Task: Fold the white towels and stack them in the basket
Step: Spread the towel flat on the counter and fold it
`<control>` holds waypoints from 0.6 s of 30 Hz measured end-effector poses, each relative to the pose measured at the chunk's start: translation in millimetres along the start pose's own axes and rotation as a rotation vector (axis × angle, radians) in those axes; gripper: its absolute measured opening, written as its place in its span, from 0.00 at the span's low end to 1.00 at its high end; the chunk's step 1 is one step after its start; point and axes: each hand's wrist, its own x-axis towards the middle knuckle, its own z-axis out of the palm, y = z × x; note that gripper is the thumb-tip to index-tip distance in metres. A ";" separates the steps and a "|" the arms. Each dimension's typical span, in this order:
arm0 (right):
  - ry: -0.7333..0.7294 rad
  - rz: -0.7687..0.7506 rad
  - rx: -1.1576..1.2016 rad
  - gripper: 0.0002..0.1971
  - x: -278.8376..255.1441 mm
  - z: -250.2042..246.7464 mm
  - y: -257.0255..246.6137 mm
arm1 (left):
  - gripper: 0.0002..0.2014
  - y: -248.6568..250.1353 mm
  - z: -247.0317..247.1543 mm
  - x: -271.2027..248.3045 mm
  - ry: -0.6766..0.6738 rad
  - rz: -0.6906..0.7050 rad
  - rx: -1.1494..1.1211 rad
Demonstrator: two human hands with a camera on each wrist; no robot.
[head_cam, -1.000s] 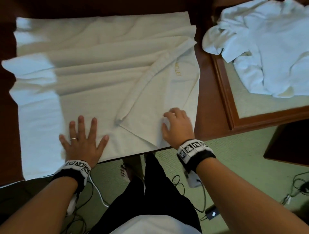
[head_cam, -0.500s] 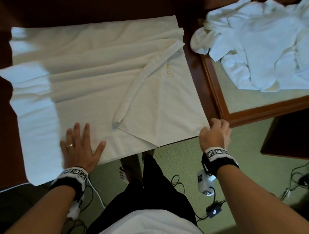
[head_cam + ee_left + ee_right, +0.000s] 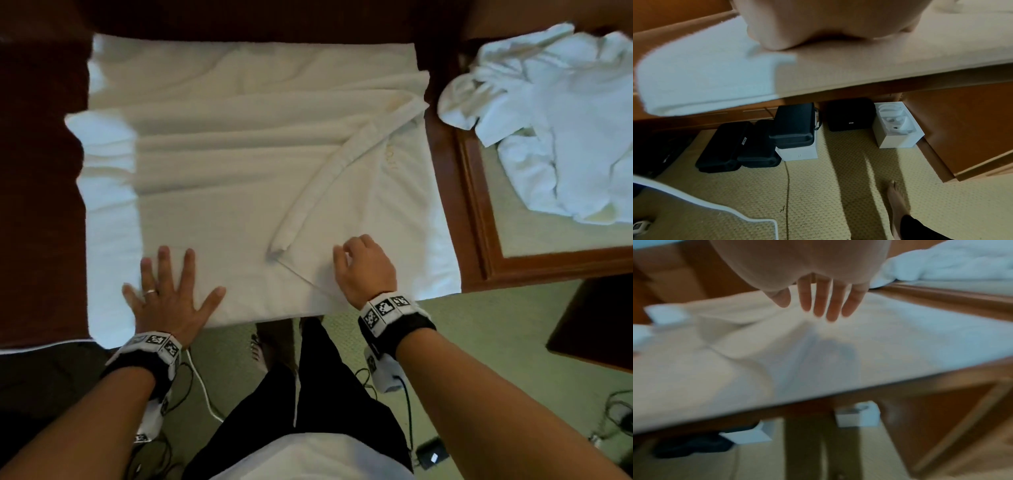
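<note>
A large white towel (image 3: 239, 171) lies spread over the dark wooden table (image 3: 37, 205), its near edge along the table's front. A diagonal rolled ridge (image 3: 329, 181) crosses its right half, where a flap lies folded over. My left hand (image 3: 171, 294) presses flat on the near left part of the towel (image 3: 715, 73), fingers spread. My right hand (image 3: 363, 267) hovers over the flap's near edge; the right wrist view shows its fingers (image 3: 818, 305) straight, just above the towel (image 3: 838, 353), holding nothing. A crumpled pile of white towels (image 3: 565, 120) lies at the right. No basket is in view.
The pile rests on a wood-framed surface (image 3: 479, 205) right of the table. Under the table stand black cases (image 3: 756, 142) and a white box (image 3: 898, 125). Cables (image 3: 616, 411) trail on the green carpet, and a dark piece of furniture (image 3: 599, 325) stands at the lower right.
My right hand went out to the towel's near right corner and drew it rightward, then let go and came back over the flap's near edge. My left hand stayed pressed flat.
</note>
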 end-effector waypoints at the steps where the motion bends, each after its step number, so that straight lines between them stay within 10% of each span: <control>1: -0.068 -0.018 0.003 0.20 6.6 4.4 -23.4 | 0.46 0.1 -1.0 -0.1 -0.012 -0.002 -0.002; 5: -0.296 0.109 -0.022 0.29 32.8 17.1 -85.3 | 0.45 -1.8 -4.6 -0.7 -0.038 -0.001 -0.021; 8: -0.298 0.237 0.148 0.16 43.8 23.1 -94.4 | 0.44 -3.4 -5.5 -1.2 -0.037 0.009 -0.035; 14: 0.081 0.438 0.708 0.06 23.3 -2.1 -37.5 | 0.44 -3.1 -8.4 -3.1 -0.069 -0.002 -0.042; 18: 0.322 0.595 0.678 0.06 -8.1 -35.5 57.5 | 0.45 -0.7 -12.9 -3.1 -0.079 -0.016 -0.050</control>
